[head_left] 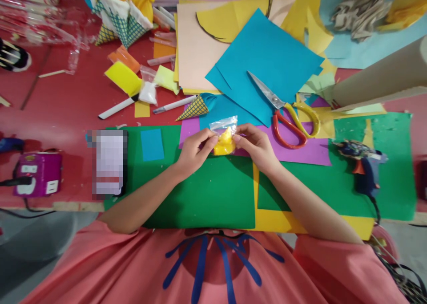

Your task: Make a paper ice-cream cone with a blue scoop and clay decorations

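Observation:
Both of my hands meet over the green paper sheet. My left hand and my right hand each pinch one side of a small clear plastic bag of yellow material, held just above the sheet. The fingers of both hands are closed on the bag. A paper cone with a yellow grid pattern and blue top lies just beyond the bag.
Scissors with red and yellow handles lie on the blue paper to the right. A blue glue gun rests at far right. A phone and a purple power strip sit at left. Coloured sheets cover the back.

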{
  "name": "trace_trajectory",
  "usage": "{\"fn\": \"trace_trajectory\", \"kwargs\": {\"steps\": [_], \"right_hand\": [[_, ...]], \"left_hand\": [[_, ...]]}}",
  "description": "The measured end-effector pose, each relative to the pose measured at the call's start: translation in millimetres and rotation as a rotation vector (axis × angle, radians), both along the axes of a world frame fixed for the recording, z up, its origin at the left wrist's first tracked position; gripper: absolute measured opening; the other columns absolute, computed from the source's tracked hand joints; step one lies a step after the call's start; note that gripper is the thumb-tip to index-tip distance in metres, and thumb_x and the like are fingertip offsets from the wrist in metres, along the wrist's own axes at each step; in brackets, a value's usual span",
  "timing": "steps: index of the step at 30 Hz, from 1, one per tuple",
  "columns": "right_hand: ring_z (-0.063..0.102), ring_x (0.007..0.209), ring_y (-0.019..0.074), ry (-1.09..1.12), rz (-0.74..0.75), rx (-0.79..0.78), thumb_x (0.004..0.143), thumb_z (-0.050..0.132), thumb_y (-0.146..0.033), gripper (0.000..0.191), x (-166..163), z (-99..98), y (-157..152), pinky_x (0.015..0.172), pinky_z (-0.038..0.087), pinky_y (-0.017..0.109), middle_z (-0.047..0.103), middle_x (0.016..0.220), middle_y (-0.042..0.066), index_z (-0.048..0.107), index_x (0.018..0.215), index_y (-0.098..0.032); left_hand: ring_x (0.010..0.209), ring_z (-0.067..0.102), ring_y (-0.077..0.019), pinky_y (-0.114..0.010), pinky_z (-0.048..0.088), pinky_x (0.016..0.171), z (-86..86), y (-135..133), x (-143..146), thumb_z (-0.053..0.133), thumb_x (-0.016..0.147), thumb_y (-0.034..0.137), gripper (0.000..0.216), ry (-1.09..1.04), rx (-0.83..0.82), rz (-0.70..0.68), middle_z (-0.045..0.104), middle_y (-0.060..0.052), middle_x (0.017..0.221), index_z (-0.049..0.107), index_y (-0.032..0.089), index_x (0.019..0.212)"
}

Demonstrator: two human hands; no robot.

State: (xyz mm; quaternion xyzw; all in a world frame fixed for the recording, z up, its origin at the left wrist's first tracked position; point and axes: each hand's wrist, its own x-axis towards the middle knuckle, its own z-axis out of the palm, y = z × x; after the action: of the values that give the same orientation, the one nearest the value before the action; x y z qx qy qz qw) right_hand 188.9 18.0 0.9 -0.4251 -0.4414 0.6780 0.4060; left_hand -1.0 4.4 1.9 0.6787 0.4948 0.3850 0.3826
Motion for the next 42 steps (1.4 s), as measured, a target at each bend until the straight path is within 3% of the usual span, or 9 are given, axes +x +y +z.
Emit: {"fn": "trace_trajectory", "kwargs": {"steps": [10, 19, 22, 24, 27, 31, 37, 40, 42], "right_hand": [[0.057, 0.065, 0.0116, -0.178, 0.013, 0.219, 0.083, 0.066, -0.045, 0.025, -2.7, -9.2, -9.9, 0.058, 0.047, 0.025, 0.063, 0.077, 0.0, 0.062, 0.085, -0.021], [0.063, 0.07, 0.0135, -0.389, -0.018, 0.436, 0.087, 0.062, -0.029, 0.008, -0.2, -5.7, -13.7, 0.064, 0.05, 0.027, 0.07, 0.082, 0.001, 0.063, 0.086, -0.022], [0.065, 0.072, 0.0155, -0.474, -0.077, 0.544, 0.087, 0.061, -0.025, 0.006, 2.8, -1.1, -12.1, 0.064, 0.051, 0.028, 0.072, 0.082, 0.003, 0.066, 0.086, -0.023], [0.066, 0.077, 0.0173, -0.486, -0.068, 0.607, 0.087, 0.06, -0.024, 0.008, 4.9, 0.7, -11.6, 0.068, 0.053, 0.03, 0.073, 0.085, 0.004, 0.068, 0.086, -0.024], [0.069, 0.084, 0.0187, -0.469, -0.042, 0.624, 0.088, 0.06, -0.025, 0.01, 6.3, 1.9, -12.5, 0.075, 0.055, 0.032, 0.074, 0.09, 0.004, 0.07, 0.087, -0.025], [0.069, 0.079, 0.0163, -0.484, -0.049, 0.574, 0.088, 0.062, -0.025, 0.007, 4.1, 1.8, -14.8, 0.071, 0.056, 0.029, 0.075, 0.088, 0.003, 0.068, 0.087, -0.024], [0.065, 0.073, 0.0136, -0.428, -0.068, 0.509, 0.086, 0.062, -0.023, 0.014, 2.8, 0.9, -10.6, 0.062, 0.054, 0.026, 0.067, 0.087, 0.003, 0.059, 0.099, -0.022], [0.063, 0.08, 0.0151, -0.443, -0.154, 0.577, 0.091, 0.055, -0.023, 0.004, 6.2, 5.4, -7.7, 0.068, 0.053, 0.029, 0.064, 0.088, 0.004, 0.059, 0.091, -0.023], [0.061, 0.081, 0.0161, -0.471, -0.149, 0.66, 0.093, 0.054, -0.025, 0.011, 8.4, 8.8, -7.3, 0.069, 0.052, 0.031, 0.063, 0.084, 0.004, 0.062, 0.087, -0.023]], "left_hand": [[0.05, 0.038, -0.0093, -0.025, 0.031, 0.052, 2.8, 1.1, 3.4, 0.042, 0.095, 0.034, 0.034, 0.167, 0.139, -0.136, 0.042, 0.004, 0.055, 0.039, 0.021, 0.064], [0.066, 0.052, -0.013, -0.027, 0.042, 0.063, -3.0, -0.6, 0.4, 0.04, 0.097, 0.035, 0.031, 0.091, 0.142, -0.134, 0.055, -0.001, 0.068, 0.049, 0.021, 0.071], [0.089, 0.063, -0.0167, -0.031, 0.051, 0.078, -4.0, 0.0, -3.7, 0.049, 0.093, 0.042, 0.022, -0.048, 0.146, -0.091, 0.065, -0.006, 0.096, 0.056, 0.021, 0.094], [0.109, 0.063, -0.0207, -0.034, 0.053, 0.091, -3.5, 1.3, -5.4, 0.061, 0.086, 0.048, 0.043, -0.056, 0.127, -0.163, 0.063, -0.01, 0.122, 0.052, 0.022, 0.119], [0.124, 0.058, -0.0242, -0.038, 0.048, 0.103, -1.8, 3.7, -6.0, 0.062, 0.085, 0.049, 0.057, 0.086, 0.131, -0.309, 0.06, -0.011, 0.134, 0.048, 0.024, 0.134], [0.122, 0.059, -0.0248, -0.037, 0.048, 0.102, -1.7, 5.0, -5.0, 0.065, 0.085, 0.046, 0.056, 0.167, 0.219, -0.318, 0.062, -0.01, 0.133, 0.051, 0.024, 0.134], [0.096, 0.067, -0.0189, -0.03, 0.052, 0.085, -7.5, 5.6, -7.6, 0.061, 0.088, 0.038, 0.037, 0.235, 0.282, -0.188, 0.072, -0.007, 0.107, 0.06, 0.021, 0.121], [0.091, 0.066, -0.0185, -0.031, 0.051, 0.083, -11.4, 7.0, -9.7, 0.059, 0.087, 0.038, 0.028, 0.284, 0.27, -0.138, 0.072, -0.005, 0.099, 0.065, 0.022, 0.109], [0.091, 0.064, -0.0186, -0.031, 0.05, 0.083, -13.0, 7.9, -9.9, 0.058, 0.088, 0.036, 0.023, 0.316, 0.269, -0.127, 0.071, -0.005, 0.098, 0.068, 0.023, 0.104]]}}
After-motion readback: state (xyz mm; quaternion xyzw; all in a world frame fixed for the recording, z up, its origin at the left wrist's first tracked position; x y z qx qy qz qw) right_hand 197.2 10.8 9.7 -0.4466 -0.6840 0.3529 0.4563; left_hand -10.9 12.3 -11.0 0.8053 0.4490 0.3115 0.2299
